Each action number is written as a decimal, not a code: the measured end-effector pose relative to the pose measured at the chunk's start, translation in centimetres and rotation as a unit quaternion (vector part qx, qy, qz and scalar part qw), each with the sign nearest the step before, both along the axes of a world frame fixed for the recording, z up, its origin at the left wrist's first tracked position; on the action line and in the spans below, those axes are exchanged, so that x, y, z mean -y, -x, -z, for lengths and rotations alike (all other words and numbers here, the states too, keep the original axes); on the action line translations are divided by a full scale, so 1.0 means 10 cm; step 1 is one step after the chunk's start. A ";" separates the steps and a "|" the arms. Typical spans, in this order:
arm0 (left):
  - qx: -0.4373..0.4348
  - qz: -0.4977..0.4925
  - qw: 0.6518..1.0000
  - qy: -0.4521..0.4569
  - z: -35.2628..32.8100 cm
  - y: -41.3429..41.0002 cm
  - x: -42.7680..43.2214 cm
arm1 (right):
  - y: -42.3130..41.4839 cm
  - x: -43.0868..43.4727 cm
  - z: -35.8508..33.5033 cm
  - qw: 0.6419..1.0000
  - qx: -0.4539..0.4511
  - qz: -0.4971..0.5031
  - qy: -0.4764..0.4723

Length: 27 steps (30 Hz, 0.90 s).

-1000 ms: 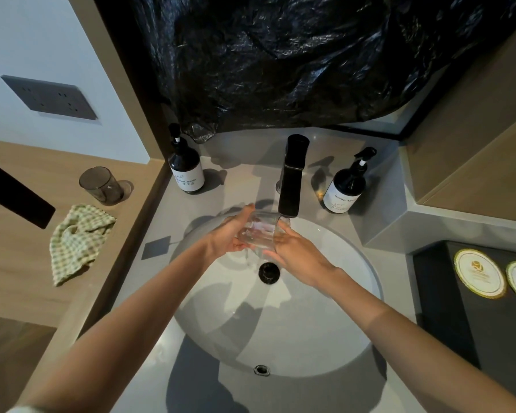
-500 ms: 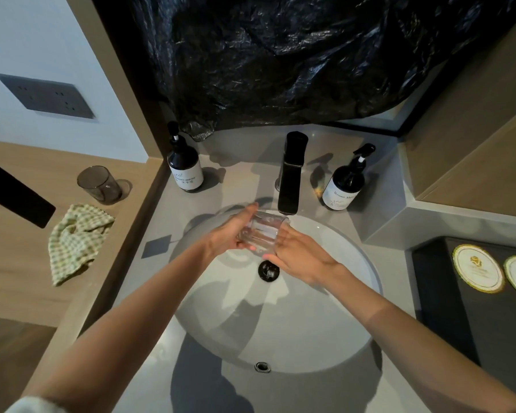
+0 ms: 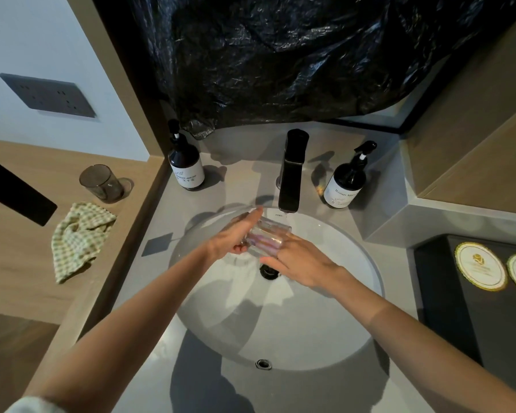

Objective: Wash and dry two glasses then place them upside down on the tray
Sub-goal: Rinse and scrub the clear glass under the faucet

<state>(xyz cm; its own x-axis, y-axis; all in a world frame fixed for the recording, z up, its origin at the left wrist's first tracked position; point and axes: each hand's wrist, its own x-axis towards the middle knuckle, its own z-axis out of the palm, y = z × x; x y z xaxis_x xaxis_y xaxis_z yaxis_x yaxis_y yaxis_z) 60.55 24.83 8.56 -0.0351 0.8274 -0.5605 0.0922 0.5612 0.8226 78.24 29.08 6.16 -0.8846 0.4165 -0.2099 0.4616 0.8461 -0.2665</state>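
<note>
A clear glass lies tilted on its side over the white sink basin, just below the black faucet. My left hand grips its base end and my right hand holds its underside, fingers showing through the glass. A second, smoky glass stands upright on the wooden ledge at the left. A green checked cloth lies crumpled in front of it. The black tray sits at the right edge.
Two dark pump bottles flank the faucet on the grey counter. Two round gold-rimmed coasters lie on the tray. A black plastic sheet hangs over the wall behind. The drain is partly hidden by my right hand.
The glass has tipped further onto its side between my hands, and my left fingers have slid up along it. Both hands stay over the drain.
</note>
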 end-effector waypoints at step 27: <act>0.106 -0.037 0.993 -0.038 0.08 0.12 0.04 | 0.07 0.06 -0.38 0.989 -0.090 0.065 0.099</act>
<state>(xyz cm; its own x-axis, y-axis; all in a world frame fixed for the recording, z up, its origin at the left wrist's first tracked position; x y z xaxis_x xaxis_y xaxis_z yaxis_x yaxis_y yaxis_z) 59.31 24.41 7.76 0.0146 0.8667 -0.4986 -0.1262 0.4962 0.8590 77.53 28.46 10.00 -0.8568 0.4957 -0.1423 0.4929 0.7061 -0.5084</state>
